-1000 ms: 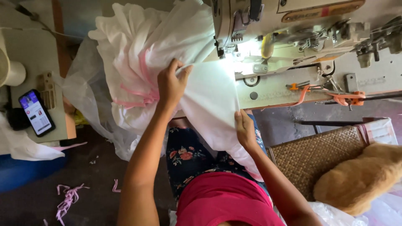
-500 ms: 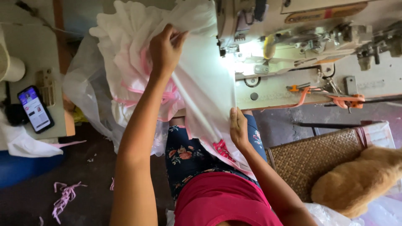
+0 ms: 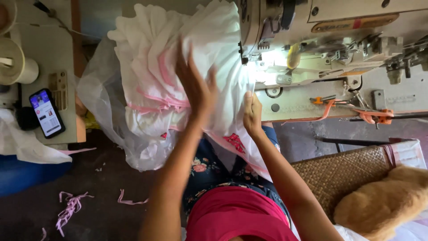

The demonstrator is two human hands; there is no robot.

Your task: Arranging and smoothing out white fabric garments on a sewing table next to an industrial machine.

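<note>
A bulky heap of white fabric with pink trim is seen lying just left of the sewing machine, spilling from the worktop under the machine down over the person's lap. A long orange-and-cream label strip is fixed on the top right of the sewing machine body, and a small red patch is seen on the fabric's lower edge, below and left of the machine. A clear plastic bag is wrapped around the far side of the heap, well left of the machine. The left hand is laid flat on top of the heap, left of the machine; its fingers are spread wide and stretched out, touching the cloth, though they are blurred. The right hand is placed just below the lit needle area of the machine, its fingers curled together against the edge of the white fabric; whether the cloth is pinched cannot be told. Far left of the machine, a phone with a lit screen is seen on a side worktop. Below the machine's right end, a woven basket is seen with a tan furry thing lying in it.
</note>
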